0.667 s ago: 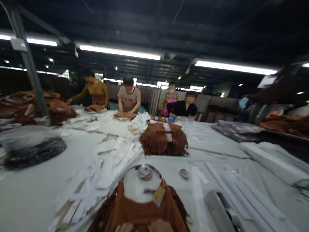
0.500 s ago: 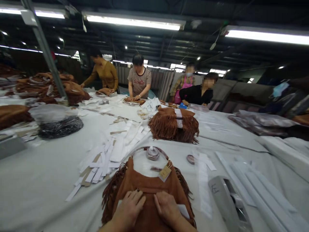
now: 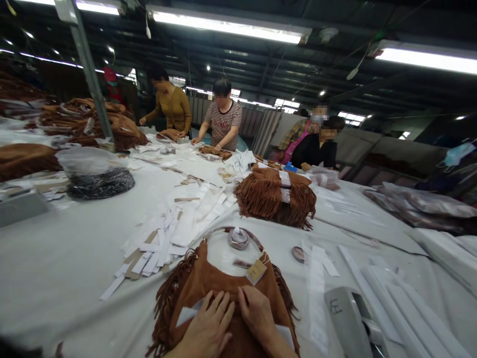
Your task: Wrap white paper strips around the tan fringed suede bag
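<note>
A brown suede fringed bag (image 3: 203, 291) lies flat on the white table (image 3: 67, 258) right in front of me, its round handle toward the far side with a tan paper tag (image 3: 257, 271) on it. My left hand (image 3: 208, 325) rests flat on the bag's front with fingers spread. My right hand (image 3: 257, 313) lies beside it, fingers together and pressed on the bag. White paper shows under both hands at the bag's sides.
A pile of white paper strips (image 3: 175, 228) lies left of the bag. A stack of fringed bags (image 3: 274, 199) sits behind it. A grey tape dispenser (image 3: 345, 318) stands at right. Several people work at the table's far end, beside piles of brown bags (image 3: 82, 122).
The camera tilted down and the view shifted, bringing my hands into sight on the bag. My left hand's fingers have slid a little farther up the bag.
</note>
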`<state>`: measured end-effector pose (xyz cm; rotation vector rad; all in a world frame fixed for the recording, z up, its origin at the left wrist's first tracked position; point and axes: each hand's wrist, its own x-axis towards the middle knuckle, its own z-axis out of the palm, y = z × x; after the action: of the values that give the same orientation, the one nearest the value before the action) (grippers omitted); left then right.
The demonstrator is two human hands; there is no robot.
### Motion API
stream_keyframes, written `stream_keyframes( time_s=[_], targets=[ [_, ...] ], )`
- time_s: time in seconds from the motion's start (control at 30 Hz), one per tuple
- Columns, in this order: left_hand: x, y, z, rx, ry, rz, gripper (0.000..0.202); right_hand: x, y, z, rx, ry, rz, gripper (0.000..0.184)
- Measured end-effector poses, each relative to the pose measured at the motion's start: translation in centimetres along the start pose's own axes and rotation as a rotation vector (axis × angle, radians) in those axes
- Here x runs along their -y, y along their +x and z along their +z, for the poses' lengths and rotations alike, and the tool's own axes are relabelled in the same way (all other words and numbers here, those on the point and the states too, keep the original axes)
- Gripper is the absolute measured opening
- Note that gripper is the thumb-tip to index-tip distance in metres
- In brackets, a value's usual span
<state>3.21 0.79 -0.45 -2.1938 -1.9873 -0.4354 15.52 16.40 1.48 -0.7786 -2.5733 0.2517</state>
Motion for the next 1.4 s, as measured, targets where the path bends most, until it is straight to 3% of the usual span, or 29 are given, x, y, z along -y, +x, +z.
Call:
stream_keyframes(
  time_s=[0.17,0.23,0.33,0.47,0.63,0.8,0.93,1.07,1.13,1.27,1.4],
  targets=[
    [0.4,0.2,0.5,0.018,0.004,0.03,0.067,0.5,9.1,-1.3,0.143,-0.064,0.132,0.027],
    [0.5,0.4,0.6,0.039,0.006,0.037,0.068,0.3,11.9,-0.5,0.187,-0.084,0.178,0.023],
    [0.6,0.5,0.6,0.056,0.01,0.037,0.066,-0.4,13.7,1.6,0.226,-0.086,0.28,0.029],
    [0.4,0.5,0.4,0.055,0.02,0.023,0.066,-1.3,13.3,3.5,0.277,-0.014,0.32,0.021],
    [0.3,0.4,0.4,0.058,0.042,0.034,0.063,-2.2,12.6,3.0,0.248,0.055,0.328,0.02],
    [0.7,0.6,0.8,0.043,0.088,0.071,0.062,-1.4,12.7,3.2,0.222,-0.01,0.388,0.038],
    [1.1,0.8,1.1,0.06,0.119,0.118,0.063,-0.5,12.7,4.0,0.245,-0.034,0.369,0.02],
    [1.1,0.9,0.9,0.054,0.127,0.113,0.062,-0.2,12.0,3.7,0.239,-0.001,0.294,0.017],
    [1.0,0.8,0.8,0.047,0.115,0.105,0.062,-0.2,11.7,3.5,0.219,0.003,0.307,0.021],
    [0.8,0.7,0.7,0.03,0.081,0.086,0.065,-0.2,12.0,3.5,0.203,-0.035,0.418,0.048],
    [0.9,0.8,0.7,-0.003,0.107,0.094,0.064,-0.1,12.6,4.0,0.243,-0.025,0.44,0.021]
  ],
)
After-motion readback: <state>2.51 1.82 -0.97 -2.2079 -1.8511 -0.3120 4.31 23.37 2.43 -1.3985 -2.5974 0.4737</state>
